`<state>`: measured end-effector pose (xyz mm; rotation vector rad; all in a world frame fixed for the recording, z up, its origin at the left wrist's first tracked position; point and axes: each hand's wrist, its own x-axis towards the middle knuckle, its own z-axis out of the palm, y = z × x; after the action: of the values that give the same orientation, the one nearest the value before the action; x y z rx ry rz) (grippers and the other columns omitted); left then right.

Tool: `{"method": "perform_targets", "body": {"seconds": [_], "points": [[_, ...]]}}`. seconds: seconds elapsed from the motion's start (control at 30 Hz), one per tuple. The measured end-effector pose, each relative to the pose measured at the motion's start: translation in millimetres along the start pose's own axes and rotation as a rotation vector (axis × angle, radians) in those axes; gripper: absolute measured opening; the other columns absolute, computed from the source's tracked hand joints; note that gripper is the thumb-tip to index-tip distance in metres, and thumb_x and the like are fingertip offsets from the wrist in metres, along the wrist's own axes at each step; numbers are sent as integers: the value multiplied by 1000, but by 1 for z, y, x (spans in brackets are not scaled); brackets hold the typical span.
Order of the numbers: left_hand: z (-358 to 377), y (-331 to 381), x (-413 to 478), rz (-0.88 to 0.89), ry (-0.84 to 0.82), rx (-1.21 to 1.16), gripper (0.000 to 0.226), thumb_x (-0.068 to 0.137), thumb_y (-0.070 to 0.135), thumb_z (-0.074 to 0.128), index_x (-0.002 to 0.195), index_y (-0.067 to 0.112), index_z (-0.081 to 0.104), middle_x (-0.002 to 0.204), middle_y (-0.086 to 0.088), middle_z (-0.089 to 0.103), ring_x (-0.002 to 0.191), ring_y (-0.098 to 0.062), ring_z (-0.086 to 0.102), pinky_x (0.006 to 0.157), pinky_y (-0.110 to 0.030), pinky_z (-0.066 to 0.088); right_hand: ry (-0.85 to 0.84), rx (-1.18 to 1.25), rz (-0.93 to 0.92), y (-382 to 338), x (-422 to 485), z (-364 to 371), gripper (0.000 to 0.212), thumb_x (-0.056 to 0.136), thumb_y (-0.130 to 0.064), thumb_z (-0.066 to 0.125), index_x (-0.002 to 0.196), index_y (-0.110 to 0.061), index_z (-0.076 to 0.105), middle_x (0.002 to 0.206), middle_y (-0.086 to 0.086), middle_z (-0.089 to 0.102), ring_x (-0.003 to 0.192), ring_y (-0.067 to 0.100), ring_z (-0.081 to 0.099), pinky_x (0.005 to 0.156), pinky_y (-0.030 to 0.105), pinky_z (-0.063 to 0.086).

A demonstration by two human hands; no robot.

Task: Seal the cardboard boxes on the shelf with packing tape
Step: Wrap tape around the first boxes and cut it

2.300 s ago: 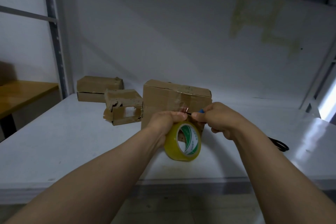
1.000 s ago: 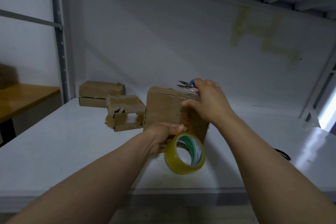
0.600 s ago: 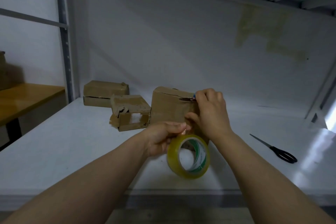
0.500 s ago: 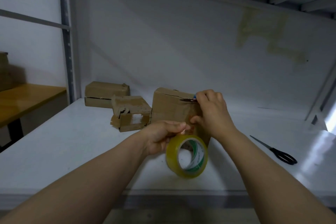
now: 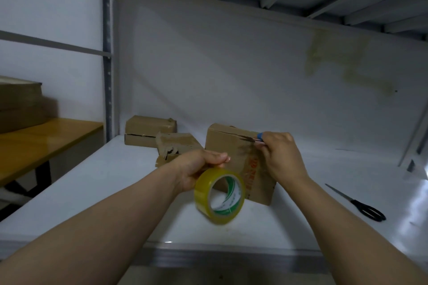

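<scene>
White shelf (image 5: pixel 104 183) board with a metal front lip, bearing three cardboard boxes and one tool. The upright box (image 5: pixel 227 143) stands near the middle, its front face printed in red. The torn box (image 5: pixel 180 142), ragged along its near side, lies just beside it on the left. The flat box (image 5: pixel 148 126) rests in the back left corner, close behind the torn one. Black-handled scissors (image 5: pixel 354 201) lie well apart at the right, blades closed. Left of the shelf, a wooden desk (image 5: pixel 46 143) carries stacked cardboard (image 5: pixel 20 106).

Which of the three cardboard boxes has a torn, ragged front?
The middle box, between the flat rear-left box and the tall front box; only its front is ripped open.
</scene>
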<state>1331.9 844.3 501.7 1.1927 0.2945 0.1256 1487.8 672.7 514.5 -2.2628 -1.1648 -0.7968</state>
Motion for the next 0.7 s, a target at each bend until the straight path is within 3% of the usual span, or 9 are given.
{"method": "perform_targets", "body": {"seconds": [0.23,0.3,0.4,0.63,0.7], "points": [[-10,15,-16,46,73,55,10,90,8,69,83,5,74,67,-4,69,55,-11,64,59,-23,57,12,-144,134,-24,8,20,14,95,-38,46,104,-32,55,94,1,60,96,31,54,75,42,53],[-14,18,-19,51,83,61,8,90,8,69,85,4,74,68,-4,71,56,-11,65,58,-23,57,3,-190,152,-25,7,30,18,94,-33,49,111,-36,54,95,0,62,96,33,55,76,43,53],[-21,20,-20,57,104,73,7,89,9,70,87,5,75,72,-3,72,60,-11,66,60,-25,56,90,-176,147,-30,0,30,30,94,-22,62,123,-31,66,103,3,68,99,36,56,79,45,54],[-33,20,-25,46,119,74,6,78,10,76,80,6,79,84,-7,73,72,-15,65,75,-30,55,221,-169,21,-26,-6,35,27,92,-14,72,119,-16,71,113,4,73,99,34,64,87,45,51],[-37,23,-29,42,110,89,8,79,10,76,85,6,79,84,-8,72,73,-16,65,78,-31,56,239,-151,34,-29,-1,36,31,92,-9,69,122,-14,69,118,7,71,109,36,64,95,47,47]]}}
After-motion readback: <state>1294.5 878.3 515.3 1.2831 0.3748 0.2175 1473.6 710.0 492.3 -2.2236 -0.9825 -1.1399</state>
